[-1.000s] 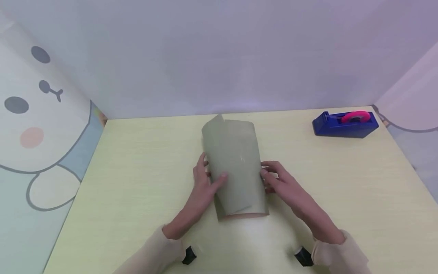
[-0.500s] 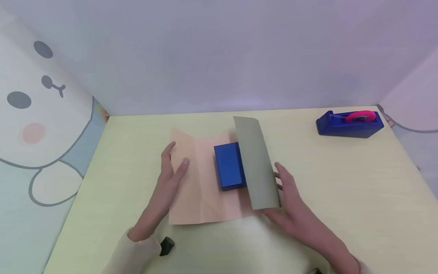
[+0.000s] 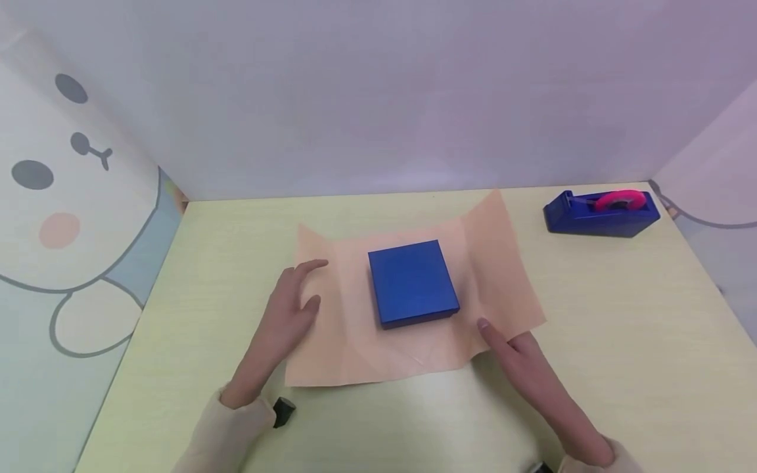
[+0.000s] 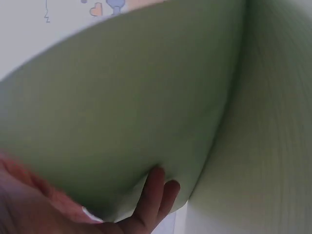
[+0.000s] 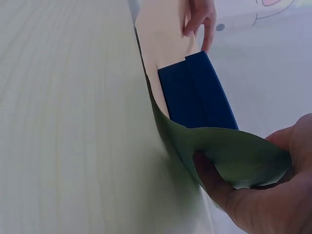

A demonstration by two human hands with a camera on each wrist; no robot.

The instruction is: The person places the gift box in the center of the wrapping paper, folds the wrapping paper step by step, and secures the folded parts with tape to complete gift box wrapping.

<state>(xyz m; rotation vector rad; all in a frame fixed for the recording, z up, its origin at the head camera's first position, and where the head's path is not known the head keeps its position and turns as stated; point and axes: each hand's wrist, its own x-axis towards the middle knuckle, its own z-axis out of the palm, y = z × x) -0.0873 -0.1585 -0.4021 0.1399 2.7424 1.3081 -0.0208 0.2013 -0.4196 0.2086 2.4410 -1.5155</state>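
A flat blue box lies on the spread sheet of wrapping paper, pink inside and grey-green outside. My right hand pinches the paper's raised right flap near its lower corner, thumb on the pink face and fingers underneath. In the right wrist view, the fingers press the green underside beside the box. My left hand is at the left flap, index finger and thumb apart over the pink face. Two of its fingers touch the green outer face in the left wrist view.
A dark blue tape dispenser with a pink roll stands at the table's back right corner. The pale wooden table is enclosed by a plain back wall and cartoon-printed side panels.
The paper has gone from folded over to spread out, uncovering the blue box. My left hand drew the left flap leftward; my right hand swung the right flap out to the right.
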